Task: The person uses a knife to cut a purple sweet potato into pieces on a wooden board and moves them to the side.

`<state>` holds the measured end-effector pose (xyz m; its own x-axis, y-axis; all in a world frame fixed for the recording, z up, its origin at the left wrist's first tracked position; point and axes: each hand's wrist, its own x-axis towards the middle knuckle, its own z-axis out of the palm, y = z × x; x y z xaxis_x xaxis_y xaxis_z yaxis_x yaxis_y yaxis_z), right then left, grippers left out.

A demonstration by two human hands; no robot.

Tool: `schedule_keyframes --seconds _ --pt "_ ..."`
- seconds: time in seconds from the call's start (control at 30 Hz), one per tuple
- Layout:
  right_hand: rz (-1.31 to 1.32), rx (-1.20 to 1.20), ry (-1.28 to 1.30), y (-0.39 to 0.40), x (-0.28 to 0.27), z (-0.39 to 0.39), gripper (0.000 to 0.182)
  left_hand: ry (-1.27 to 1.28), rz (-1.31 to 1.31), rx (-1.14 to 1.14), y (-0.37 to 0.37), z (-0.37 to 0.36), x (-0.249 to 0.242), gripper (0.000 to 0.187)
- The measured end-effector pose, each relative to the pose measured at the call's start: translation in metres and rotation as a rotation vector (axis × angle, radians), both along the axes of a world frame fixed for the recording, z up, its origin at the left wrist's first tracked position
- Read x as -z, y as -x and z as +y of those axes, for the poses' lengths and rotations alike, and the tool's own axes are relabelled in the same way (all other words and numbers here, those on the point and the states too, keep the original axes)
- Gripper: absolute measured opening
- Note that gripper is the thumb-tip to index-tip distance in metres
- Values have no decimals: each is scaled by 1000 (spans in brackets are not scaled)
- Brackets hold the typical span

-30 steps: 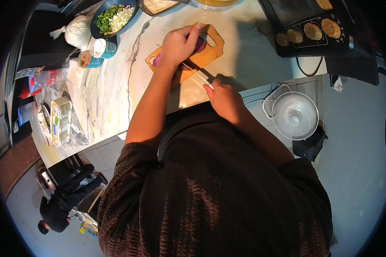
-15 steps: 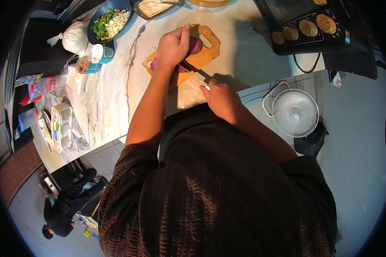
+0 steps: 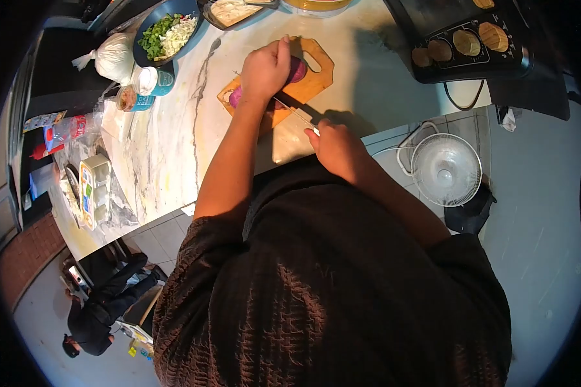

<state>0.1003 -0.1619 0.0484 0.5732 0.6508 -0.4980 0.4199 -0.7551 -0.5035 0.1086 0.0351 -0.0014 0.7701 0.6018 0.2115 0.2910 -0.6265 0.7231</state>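
Nearest, at the worktop's [image 3: 168,148] front edge, the right hand [image 3: 337,149] is closed around a knife [image 3: 295,109] — its blade angles onto the wooden cutting board [image 3: 303,80]. Further in, the left hand [image 3: 265,68] is curled over a purple onion [image 3: 295,68], pressing it on the board. Beyond, toward the far edge — a bowl of chopped greens [image 3: 166,32].

A purple onion [image 3: 295,68] lies on the wooden cutting board [image 3: 316,79], far on the counter, a knife [image 3: 295,108] blade against it.
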Motion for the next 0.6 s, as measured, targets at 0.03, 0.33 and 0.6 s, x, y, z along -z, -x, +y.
schedule_keyframes --seconds 0.03,0.33,0.6 --pt "0 4 3 -2 -3 1 41 48 25 -17 0 2 -1 43" --pt "-26 -72 47 -8 -15 9 39 191 -30 -89 7 9 -1 42" --pt "-142 -77 -58 -8 36 -9 38 -7 36 -16 5 -7 -15 44"
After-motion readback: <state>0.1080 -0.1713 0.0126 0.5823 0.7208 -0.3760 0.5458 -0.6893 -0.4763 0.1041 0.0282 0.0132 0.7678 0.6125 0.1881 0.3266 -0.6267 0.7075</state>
